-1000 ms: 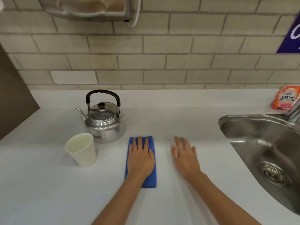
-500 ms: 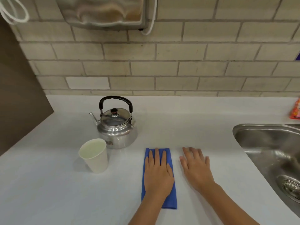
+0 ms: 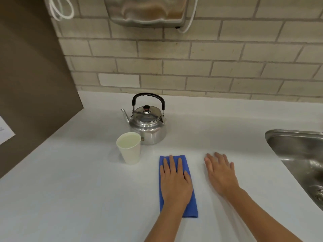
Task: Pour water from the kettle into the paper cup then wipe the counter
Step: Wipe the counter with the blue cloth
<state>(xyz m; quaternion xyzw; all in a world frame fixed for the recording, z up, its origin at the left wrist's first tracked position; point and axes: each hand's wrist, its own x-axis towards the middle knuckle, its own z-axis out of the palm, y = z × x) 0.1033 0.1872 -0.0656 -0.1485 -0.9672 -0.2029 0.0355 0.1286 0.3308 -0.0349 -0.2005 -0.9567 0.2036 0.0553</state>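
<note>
the left hand point(image 3: 175, 185) is lying flat, palm down, on a folded blue rectangular cloth point(image 3: 191, 207), its fingers point(image 3: 172, 164) spread and straight rather than curled around anything; it is pressing on the cloth, not gripping it. the cloth's long sides are running away from the near edge of the pale white counter point(image 3: 70, 198), and a strip of blue is showing beyond the fingertips and beside the wrist. just beside it, apart from the cloth, the right hand point(image 3: 221, 174) is resting open and flat on the bare counter, holding nothing, its fingers pointing toward the back wall.

to the left of the cloth, near but not touching it, a white paper cup point(image 3: 130, 151) is standing upright, filled almost to the rim with clear liquid. right behind the cup, a shiny round metal kettle point(image 3: 148, 127) with a black arched handle and a black lid knob is sitting upright, its spout pointing toward the left end of the counter; whether cup and kettle are touching cannot be told.

a stainless steel sink point(image 3: 297, 151) is sitting sunk into the right end of the counter, well apart from the right hand. a beige brick-tiled wall point(image 3: 209, 67) is rising along the back edge, with a metal wall-mounted box point(image 3: 148, 11) and a white cord point(image 3: 61, 9) hanging at the top. a brown panel point(image 3: 31, 75) is closing off the left end.
</note>
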